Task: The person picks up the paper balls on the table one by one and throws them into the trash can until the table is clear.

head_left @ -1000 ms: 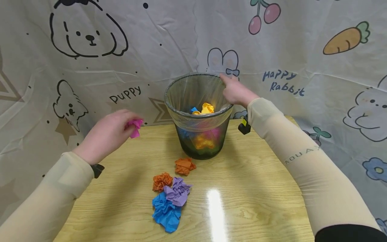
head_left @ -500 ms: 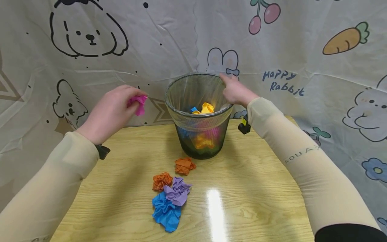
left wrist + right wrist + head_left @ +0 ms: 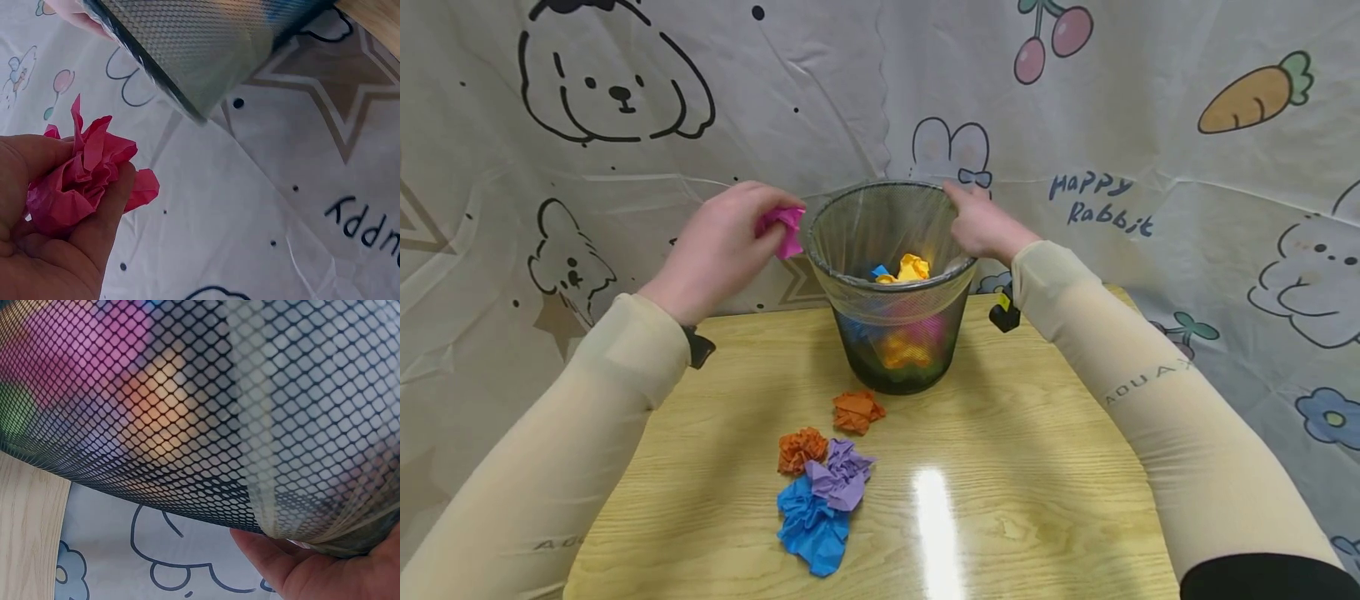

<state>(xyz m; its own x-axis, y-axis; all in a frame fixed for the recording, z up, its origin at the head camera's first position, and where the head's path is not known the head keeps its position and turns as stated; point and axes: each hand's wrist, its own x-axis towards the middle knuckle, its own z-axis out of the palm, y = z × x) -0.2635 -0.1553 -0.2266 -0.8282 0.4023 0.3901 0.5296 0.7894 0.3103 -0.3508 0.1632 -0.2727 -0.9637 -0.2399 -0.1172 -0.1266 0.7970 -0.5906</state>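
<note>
My left hand (image 3: 727, 243) pinches a crumpled pink paper ball (image 3: 788, 231) in the air, just left of the bin's rim. The left wrist view shows the pink paper (image 3: 81, 181) between thumb and fingers, apart from the bin. On the right, my right hand (image 3: 988, 225) grips the rim of a black mesh wastebasket (image 3: 898, 379) that stands upright with a clear liner. Inside it lie crumpled papers, with a yellow one (image 3: 913, 267) on top. From the right wrist, the fingers (image 3: 269, 556) show against the mesh; part of that hand is hidden.
In front of the bin lie two orange paper balls, the nearer orange one (image 3: 802, 451) beside a purple ball (image 3: 841, 475) and a blue ball (image 3: 815, 525). A printed cloth (image 3: 820, 83) hangs behind the wooden table (image 3: 1015, 467).
My left hand has risen and moved right with the pink paper ball, from over the table's left side to beside the rim. The right hand and the bin have stayed in place.
</note>
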